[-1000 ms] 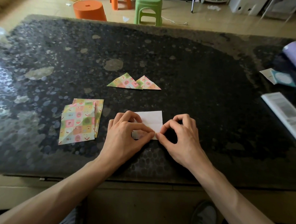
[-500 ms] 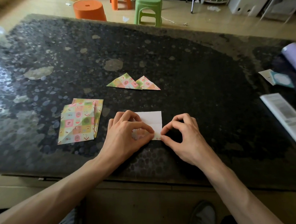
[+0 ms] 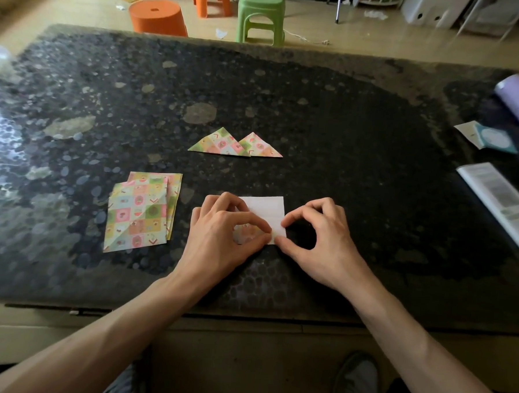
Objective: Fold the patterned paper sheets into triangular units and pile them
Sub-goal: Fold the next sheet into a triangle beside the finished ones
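Two triangles (image 3: 222, 143) lie finished; a stack (image 3: 137, 214) waits unfolded. Left hand (image 3: 220, 239) and right hand (image 3: 322, 241) pinch the sheet (image 3: 266, 207) between curled fingers, mid-fold.

Both bare forearms enter from the lower corners and converge toward the middle, wrists nearly straight. Left hand (image 3: 223, 236): palm down, fingers curled, thumb and index fingertip brought together in a pinch on the near edge of a white-faced folded paper sheet (image 3: 266, 210). Right hand (image 3: 319, 241): palm down, fingers arched in a C; index fingertip and thumb tip sit apart on the sheet's right edge, remaining fingers curled behind them.
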### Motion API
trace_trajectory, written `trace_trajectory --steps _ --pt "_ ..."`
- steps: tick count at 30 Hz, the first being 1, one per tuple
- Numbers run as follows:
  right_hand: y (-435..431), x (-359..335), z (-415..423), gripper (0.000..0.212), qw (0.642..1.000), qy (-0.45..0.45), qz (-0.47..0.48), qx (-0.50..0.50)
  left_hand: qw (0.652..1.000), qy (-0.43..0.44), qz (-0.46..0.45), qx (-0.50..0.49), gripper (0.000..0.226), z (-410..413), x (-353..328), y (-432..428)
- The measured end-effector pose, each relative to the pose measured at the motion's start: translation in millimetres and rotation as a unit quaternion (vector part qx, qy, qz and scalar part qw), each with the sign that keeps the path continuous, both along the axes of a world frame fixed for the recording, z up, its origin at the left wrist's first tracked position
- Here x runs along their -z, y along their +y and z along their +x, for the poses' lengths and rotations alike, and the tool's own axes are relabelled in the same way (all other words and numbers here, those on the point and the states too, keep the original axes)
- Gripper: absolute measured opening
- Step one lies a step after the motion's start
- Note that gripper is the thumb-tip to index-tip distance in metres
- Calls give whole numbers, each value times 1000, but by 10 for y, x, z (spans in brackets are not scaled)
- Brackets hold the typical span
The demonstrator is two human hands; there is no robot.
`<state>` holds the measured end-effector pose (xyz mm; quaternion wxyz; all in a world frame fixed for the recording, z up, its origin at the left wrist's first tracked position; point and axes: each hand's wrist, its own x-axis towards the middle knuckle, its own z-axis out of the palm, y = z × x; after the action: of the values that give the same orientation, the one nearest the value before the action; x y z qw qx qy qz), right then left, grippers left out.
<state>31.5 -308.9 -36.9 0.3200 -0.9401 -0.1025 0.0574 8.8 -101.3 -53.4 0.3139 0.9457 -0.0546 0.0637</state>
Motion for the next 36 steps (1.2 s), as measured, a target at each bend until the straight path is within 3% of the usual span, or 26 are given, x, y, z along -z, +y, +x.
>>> trace_trajectory --steps 8,13,18,24,32,36 --pt "51 50 -1 28 999 -11 -37 0 999 36 12 14 11 44 -52 29" --pt "148 153 -93 37 995 -69 -73 13 999 32 19 21 23 41 -64 35" --pt "123 128 -63 39 996 -45 -78 2 998 51 15 39 13 57 -96 104" --pt "156 174 -101 44 993 -84 -86 16 998 43 4 44 17 34 -95 144" --pt "167 140 -91 47 994 -56 -97 13 994 82 30 70 20 61 -190 254" --pt "255 219 -144 55 986 -103 -123 48 995 65 33 61 15 53 -181 269"
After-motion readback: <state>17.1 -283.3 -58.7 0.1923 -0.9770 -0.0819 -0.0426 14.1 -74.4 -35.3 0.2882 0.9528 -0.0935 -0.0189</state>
